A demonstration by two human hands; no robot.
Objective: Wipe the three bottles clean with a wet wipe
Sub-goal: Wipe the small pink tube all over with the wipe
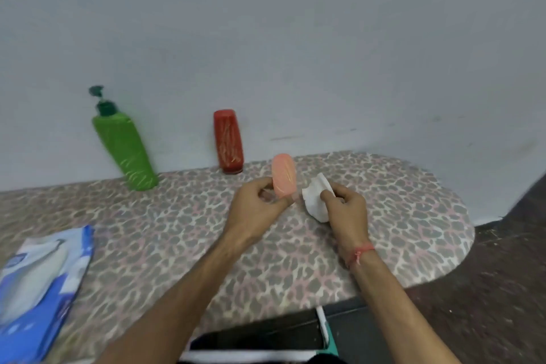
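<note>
Left hand (256, 201) grips peach bottle (283, 176), upright, long axis vertical | right hand (345, 205) pinches wet wipe (316, 198) | leopard-print table (177, 230), grey wall (295, 38)

Leopard-print table (206, 245) bears green bottle (125, 151), red bottle (229, 143), wipes pack (38, 284).

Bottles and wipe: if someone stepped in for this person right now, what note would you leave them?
Left hand grips the small pink bottle near its base, above the patterned table.
Right hand pinches a crumpled wet wipe beside that bottle, not touching it.
Green pump bottle and red bottle stand at the back against the wall.
Wipe pack lies at the table's left edge.
Done: wipe taken out. I cannot tell which bottles are already clean.
Left: probably wipe pink first, then check the others.
</note>
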